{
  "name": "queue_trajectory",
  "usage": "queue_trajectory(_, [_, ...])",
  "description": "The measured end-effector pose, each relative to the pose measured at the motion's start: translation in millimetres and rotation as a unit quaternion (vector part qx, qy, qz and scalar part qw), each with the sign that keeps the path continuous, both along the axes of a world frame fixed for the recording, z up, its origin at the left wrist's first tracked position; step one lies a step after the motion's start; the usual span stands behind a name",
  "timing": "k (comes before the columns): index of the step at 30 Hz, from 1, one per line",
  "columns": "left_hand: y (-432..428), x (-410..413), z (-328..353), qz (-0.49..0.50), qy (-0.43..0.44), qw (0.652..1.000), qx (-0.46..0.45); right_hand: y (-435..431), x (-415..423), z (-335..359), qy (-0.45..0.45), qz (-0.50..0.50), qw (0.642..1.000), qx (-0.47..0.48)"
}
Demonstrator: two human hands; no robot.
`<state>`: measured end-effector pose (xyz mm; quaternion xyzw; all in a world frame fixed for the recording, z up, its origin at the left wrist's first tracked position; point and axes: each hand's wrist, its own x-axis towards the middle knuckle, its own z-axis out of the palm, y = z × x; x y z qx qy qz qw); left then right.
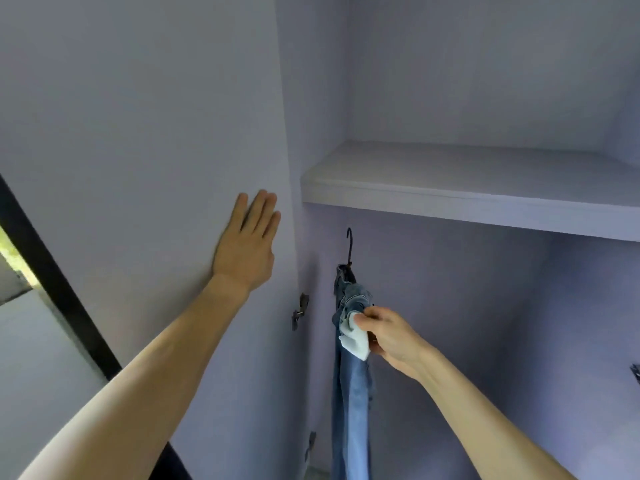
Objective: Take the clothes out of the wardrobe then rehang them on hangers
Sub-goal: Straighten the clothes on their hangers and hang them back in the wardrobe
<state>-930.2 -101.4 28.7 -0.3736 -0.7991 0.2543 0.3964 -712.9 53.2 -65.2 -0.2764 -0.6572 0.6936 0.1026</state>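
Observation:
A pair of blue jeans [351, 410] hangs inside the open wardrobe from a dark hanger, whose hook [349, 244] rises below the shelf. My right hand [388, 336] grips the jeans near the waistband, where a white pocket lining [355, 339] shows. My left hand [247, 244] lies flat with straight fingers against the inside of the open wardrobe door [145, 133]. The rail that holds the hook is hidden behind the shelf.
A white shelf [467, 192] spans the wardrobe above the jeans. Metal hinges [300, 311] sit on the door's edge. A dark frame [59, 289] and a bright gap show at the far left.

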Motion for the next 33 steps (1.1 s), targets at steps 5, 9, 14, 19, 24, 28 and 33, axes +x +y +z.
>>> queue_trajectory(5, [11, -14, -10, -0.017, 0.020, 0.999, 0.036, 40, -63, 1, 0.034, -0.003, 0.999, 0.007])
queue_trajectory(9, [20, -20, -17, -0.025, 0.041, 0.997, 0.060, 72, -106, -1, 0.035, -0.005, 0.997, 0.076])
queue_trajectory(14, [28, -24, -22, -0.031, 0.057, 0.995, 0.080, 101, -148, 1, 0.059, -0.016, 0.989, 0.138])
queue_trajectory(19, [29, -27, -24, -0.035, 0.073, 0.993, 0.088, 123, -190, 0, 0.064, 0.022, 0.980, 0.187])
queue_trajectory(24, [30, -28, -23, -0.050, 0.089, 0.990, 0.098, 138, -228, -15, 0.028, 0.006, 0.981, 0.193])
queue_trajectory(28, [30, -32, -24, -0.053, 0.106, 0.988, 0.099, 142, -254, -36, -0.018, 0.018, 0.982, 0.189])
queue_trajectory(33, [27, -36, -24, -0.056, 0.117, 0.986, 0.105, 123, -256, -82, -0.091, 0.008, 0.978, 0.187])
